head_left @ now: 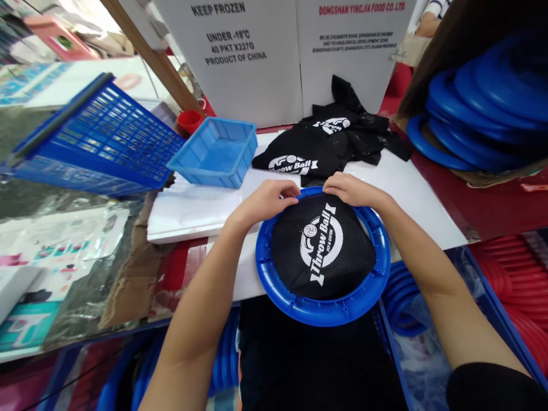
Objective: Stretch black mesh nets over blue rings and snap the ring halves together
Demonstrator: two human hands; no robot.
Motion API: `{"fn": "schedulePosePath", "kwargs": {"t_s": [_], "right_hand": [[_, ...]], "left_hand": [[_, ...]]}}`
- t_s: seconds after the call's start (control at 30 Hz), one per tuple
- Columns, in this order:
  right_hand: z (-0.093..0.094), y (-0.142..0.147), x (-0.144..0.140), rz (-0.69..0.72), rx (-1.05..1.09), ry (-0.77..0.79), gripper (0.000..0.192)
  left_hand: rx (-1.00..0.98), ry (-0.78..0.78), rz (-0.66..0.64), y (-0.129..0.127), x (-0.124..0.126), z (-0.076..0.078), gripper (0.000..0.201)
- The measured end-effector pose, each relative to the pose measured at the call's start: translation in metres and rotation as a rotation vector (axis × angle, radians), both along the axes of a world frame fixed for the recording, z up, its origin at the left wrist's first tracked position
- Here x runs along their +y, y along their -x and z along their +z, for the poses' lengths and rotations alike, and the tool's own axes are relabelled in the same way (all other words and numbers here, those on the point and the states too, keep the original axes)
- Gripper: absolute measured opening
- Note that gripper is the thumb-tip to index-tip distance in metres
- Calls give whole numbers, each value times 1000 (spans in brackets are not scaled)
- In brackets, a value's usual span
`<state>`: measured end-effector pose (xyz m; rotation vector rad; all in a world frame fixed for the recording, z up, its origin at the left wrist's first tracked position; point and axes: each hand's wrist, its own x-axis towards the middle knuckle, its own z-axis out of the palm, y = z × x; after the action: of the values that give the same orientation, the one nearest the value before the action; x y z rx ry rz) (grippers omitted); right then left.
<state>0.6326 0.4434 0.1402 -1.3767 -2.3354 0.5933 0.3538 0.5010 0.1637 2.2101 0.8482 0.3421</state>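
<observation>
A blue plastic ring overhangs the near edge of the work table, with a black mesh net lying across its middle. White print on the net reads "Throw Ball". At the ring's far left rim, my left hand has its thumb and fingers closed on the net's edge. My right hand pinches the net's edge at the far rim, a short gap to the right. The fingertips partly cover the edge they hold. Just beyond my hands lies a loose pile of black printed nets.
A light blue tray and a blue basket stand left, near a red cup. Behind is a white carton. Stacked blue rings sit right; red rings lie lower right. Another person's arm shows at top right.
</observation>
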Motion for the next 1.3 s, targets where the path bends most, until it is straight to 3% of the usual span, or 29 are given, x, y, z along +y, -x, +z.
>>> {"fn": "schedulePosePath", "kwargs": {"t_s": [0.23, 0.5, 0.87, 1.3], "right_hand": [[-6, 2, -6, -3, 26, -89, 30], [-5, 1, -3, -48, 115, 5, 29], [-5, 5, -3, -35, 4, -43, 32], [-2, 7, -6, -32, -86, -53, 31]], "left_hand": [[-20, 72, 26, 2, 2, -1, 11], [-11, 101, 34, 4, 6, -3, 16], [-12, 137, 51, 5, 9, -6, 19], [-32, 153, -41, 7, 17, -10, 20]]}}
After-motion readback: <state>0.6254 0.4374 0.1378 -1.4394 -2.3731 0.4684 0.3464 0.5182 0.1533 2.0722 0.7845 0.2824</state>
